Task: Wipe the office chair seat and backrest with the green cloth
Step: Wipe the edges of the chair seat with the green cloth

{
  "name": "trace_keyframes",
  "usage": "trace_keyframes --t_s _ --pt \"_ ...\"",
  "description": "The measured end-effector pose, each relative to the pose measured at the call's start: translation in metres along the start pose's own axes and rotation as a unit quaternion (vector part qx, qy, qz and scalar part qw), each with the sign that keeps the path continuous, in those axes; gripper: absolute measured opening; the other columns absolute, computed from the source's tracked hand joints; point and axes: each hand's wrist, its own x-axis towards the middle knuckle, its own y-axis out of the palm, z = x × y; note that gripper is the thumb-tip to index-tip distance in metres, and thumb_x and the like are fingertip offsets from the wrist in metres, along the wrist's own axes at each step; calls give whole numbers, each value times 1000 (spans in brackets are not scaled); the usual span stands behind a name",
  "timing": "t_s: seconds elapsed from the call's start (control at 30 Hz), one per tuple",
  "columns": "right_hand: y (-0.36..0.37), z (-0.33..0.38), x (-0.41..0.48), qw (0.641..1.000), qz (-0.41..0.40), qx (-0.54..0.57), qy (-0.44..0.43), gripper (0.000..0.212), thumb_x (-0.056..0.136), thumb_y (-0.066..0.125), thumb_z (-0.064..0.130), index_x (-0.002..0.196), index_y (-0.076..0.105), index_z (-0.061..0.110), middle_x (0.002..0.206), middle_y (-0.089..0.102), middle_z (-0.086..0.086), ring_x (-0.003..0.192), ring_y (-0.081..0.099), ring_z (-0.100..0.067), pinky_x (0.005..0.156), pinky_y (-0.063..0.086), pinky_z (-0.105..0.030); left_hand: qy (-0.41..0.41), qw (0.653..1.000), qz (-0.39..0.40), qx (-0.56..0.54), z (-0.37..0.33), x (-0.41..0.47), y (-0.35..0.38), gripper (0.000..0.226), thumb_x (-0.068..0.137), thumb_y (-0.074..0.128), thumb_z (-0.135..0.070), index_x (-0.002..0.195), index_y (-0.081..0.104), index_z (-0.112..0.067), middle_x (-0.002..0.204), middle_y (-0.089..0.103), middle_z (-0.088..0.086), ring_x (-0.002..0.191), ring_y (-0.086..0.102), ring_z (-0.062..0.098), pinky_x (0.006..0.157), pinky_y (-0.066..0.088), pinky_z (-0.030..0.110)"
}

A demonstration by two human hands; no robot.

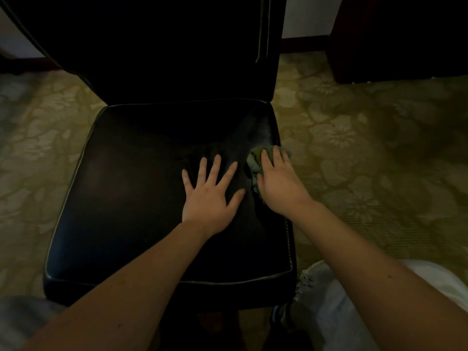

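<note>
Seat (141, 198): a dark, glossy cushion edged with pale piping is seen from above. It fills the middle of the view, and a faint sheen is noted at its far right corner.
Backrest (164, 46): it is seen upright at the far side of the seat. It is dark and in deep shadow, and a pale seam is noted down its right edge.
Green cloth (254, 164): it is bunched on the seat at the right edge, about halfway between near and far. Most of it is covered by the right hand, and crumpled folds are exposed on the left and far sides of that hand.
Right hand (278, 184): it is laid palm down on the cloth. The fingers (277, 157) are held close together and nearly straight, and the cloth is pressed to the seat rather than clenched. The thumb is not seen.
Left hand (210, 196): it is rested flat on bare seat just left of the cloth. The fingers (216, 168) are spread and straight, and nothing is held. A narrow gap is kept between its thumb and the cloth.
Carpet (367, 148): an olive floral pattern is seen on both sides of the chair.
Shoe (311, 279): a pale shoe is seen on the carpet near the seat's near right corner, below a pale trouser leg (354, 320).
Far right: dark wooden furniture (395, 34) is noted standing on the carpet.
</note>
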Motion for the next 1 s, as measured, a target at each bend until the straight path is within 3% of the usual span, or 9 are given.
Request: trace_keyframes --t_s 0.1,1.0 --pt "-10 -3 -11 999 -7 20 -24 62 106 28 35 156 6 5 163 0 -21 151 -3 -32 124 1 -39 -3 1000 -7 0 -2 0 0 66 99 11 -67 159 -5 -45 170 -11 -5 155 -17 25 120 -12 62" --pt "-7 -4 -6 999 5 48 -22 60 107 32 30 156 8 7 164 2 -18 152 1 -28 124 7 -37 1 1000 -9 6 -1 0 2 67 98 9 -67 158 -6 -44 170 -11 -4 155 -16 27 120 -10 64"
